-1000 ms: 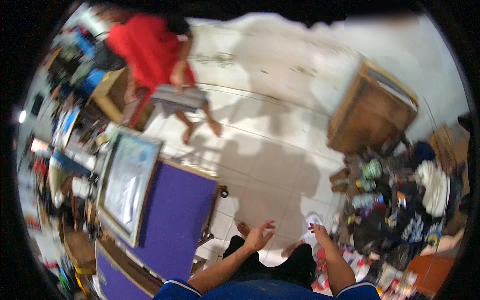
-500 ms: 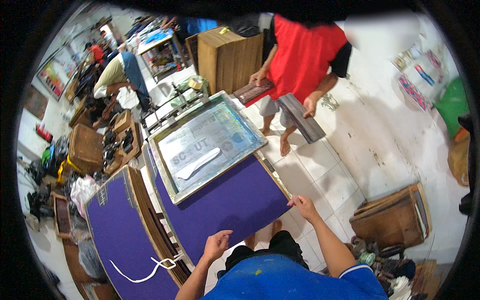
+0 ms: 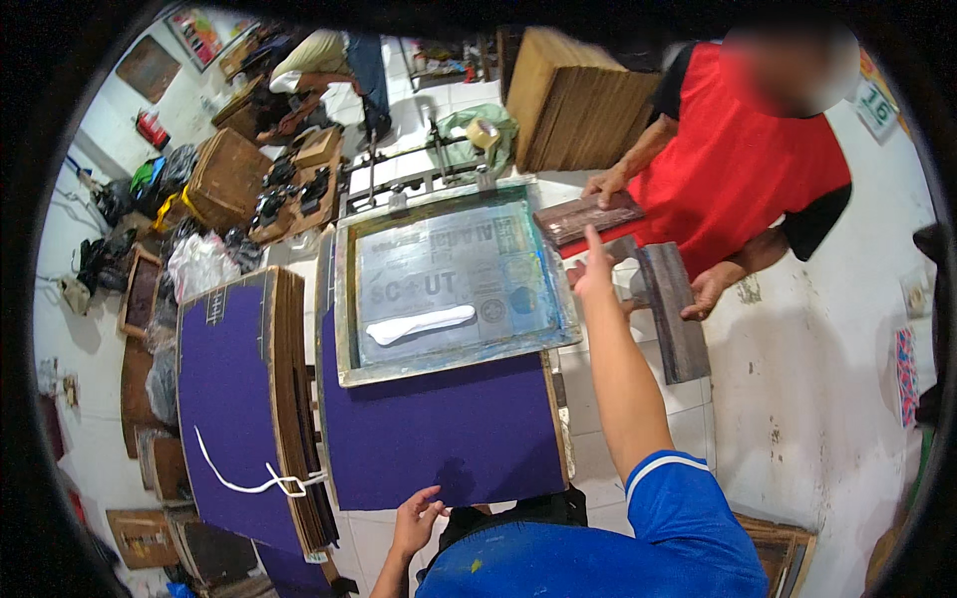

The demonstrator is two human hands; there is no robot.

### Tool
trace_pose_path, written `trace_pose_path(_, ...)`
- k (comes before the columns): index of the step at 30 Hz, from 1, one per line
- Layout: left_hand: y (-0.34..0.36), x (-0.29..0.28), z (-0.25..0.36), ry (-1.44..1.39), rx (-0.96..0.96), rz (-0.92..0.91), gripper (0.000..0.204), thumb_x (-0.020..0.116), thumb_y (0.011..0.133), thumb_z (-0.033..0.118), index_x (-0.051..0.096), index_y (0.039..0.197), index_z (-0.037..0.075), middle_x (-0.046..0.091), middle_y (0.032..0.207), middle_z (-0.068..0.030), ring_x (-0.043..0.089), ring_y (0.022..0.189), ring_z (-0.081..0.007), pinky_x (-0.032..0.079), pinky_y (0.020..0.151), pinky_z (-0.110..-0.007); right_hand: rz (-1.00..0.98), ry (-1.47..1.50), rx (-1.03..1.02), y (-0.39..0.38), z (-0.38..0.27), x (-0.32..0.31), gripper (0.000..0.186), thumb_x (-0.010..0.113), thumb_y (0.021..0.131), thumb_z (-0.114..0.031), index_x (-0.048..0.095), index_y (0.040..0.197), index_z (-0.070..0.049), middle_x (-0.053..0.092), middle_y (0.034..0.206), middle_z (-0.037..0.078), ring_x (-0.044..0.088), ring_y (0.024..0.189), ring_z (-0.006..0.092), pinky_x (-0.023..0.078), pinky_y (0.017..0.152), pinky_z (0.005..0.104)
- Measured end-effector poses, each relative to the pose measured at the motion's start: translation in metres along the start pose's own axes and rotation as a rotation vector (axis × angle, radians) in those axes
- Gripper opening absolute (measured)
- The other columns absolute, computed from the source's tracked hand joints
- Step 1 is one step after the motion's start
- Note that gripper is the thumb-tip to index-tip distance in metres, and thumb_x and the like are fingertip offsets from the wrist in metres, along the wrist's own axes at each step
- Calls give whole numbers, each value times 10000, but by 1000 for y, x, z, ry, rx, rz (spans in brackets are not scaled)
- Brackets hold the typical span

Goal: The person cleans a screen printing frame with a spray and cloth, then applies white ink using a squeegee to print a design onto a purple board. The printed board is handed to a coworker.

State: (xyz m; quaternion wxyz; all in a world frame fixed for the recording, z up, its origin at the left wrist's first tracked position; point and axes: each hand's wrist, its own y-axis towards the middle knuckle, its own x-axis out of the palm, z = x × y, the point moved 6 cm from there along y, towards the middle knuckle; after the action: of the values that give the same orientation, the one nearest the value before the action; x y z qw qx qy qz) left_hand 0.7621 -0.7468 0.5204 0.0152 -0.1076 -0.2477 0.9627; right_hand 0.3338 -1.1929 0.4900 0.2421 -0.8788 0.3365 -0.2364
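My right hand [image 3: 595, 267] reaches forward with index finger and thumb apart, its fingertip at the lower edge of a brown squeegee [image 3: 568, 221]; I cannot tell whether they touch. A person in red and black [image 3: 733, 169] holds that squeegee and a second, dark one [image 3: 674, 309], one in each hand. My left hand [image 3: 419, 513] is open and empty, low by the front edge of a purple-topped board [image 3: 439, 429]. On that board lies a framed printing screen [image 3: 349, 289] with a white strip [image 3: 419, 325] on it.
A stack of purple boards [image 3: 224, 379] with a white cord stands left. Behind are metal clamp rails, tape [image 3: 482, 135], a tall board stack [image 3: 568, 105], a bending person [image 3: 314, 65] and clutter [image 3: 214, 169]. A stained white wall [image 3: 797, 399] is at right, leaning panels [image 3: 773, 548] below it.
The view has swung round to the boards and the co-worker. My right hand has moved forward from the board's corner to the squeegees, which the co-worker now holds higher and closer.
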Motion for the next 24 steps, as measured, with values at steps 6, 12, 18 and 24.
trace_pose_path(6,4,13,25,118,-6,155,419,735,993,183,644,1356,-5,754,954,-74,700,864,-129,559,818,-293,-173,412,-55,24,13,20,570,867,854,-225,608,1354,-136,717,1259,53,725,1058,268,614,877,433)
trace_pose_path(12,51,25,73,-193,127,3,418,656,1046,162,579,1427,8,753,1093,-100,707,1027,-161,553,975,-341,-388,293,11,-84,9,-5,520,781,939,-251,575,1380,-65,692,1277,74,686,1105,227,559,994,422)
trace_pose_path(18,127,22,148,-248,186,-251,410,644,1061,246,610,1392,5,744,1048,-60,714,927,-129,560,844,-278,-694,-232,71,-251,42,-56,609,799,898,-271,544,1385,-10,679,1185,75,689,1031,204,582,907,380)
trace_pose_path(24,159,-12,153,-538,-79,-472,423,636,1061,357,648,1336,36,741,1162,-50,728,961,-123,613,887,-336,-968,-884,84,-337,96,-48,642,879,821,-278,614,1325,19,685,1177,33,655,1013,143,548,903,333)
